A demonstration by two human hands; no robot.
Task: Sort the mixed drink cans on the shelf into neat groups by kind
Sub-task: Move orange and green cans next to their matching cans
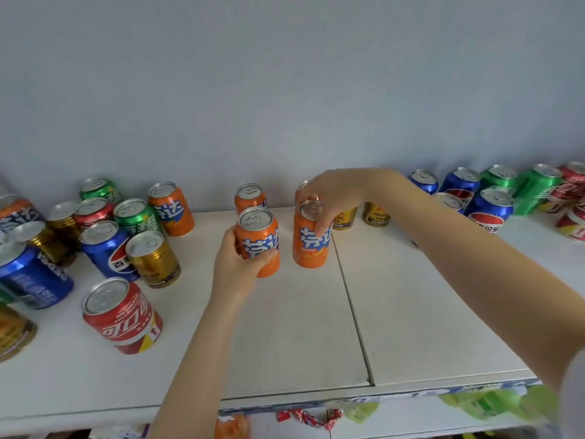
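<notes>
1. Shelf (pixel 294 331) – white boards against a pale wall, with cans standing on the left, in the centre and on the right.
2. Left hand (pixel 235 261) – fingers and thumb wrapped round the side of an orange can (pixel 261 231), which leans slightly. Whether its base touches the shelf cannot be told.
3. Right hand (pixel 335 193) – reaching in from above, fingertips pinching the rim of a second orange can (pixel 310 248) that stands upright just beside the first.
4. Orange cans, six visible: the two held, one rear can (pixel 250 198) directly behind the left-held can, one partly hidden can (pixel 302 186) behind the right hand, one near the left cluster (pixel 172 210), and one at the far left edge (pixel 15 213).
5. Green cans, four: two at the left (pixel 136 218), two at the right (pixel 538 188).
6. Blue cans, at least five: two left (pixel 107 251), three right (pixel 490 210).
7. Gold cans: three in the left cluster (pixel 153 259), two behind the right forearm (pixel 375 214).
8. Red cans: two left (pixel 123 315); the right-edge group (pixel 573 185) is too cropped to count.
</notes>
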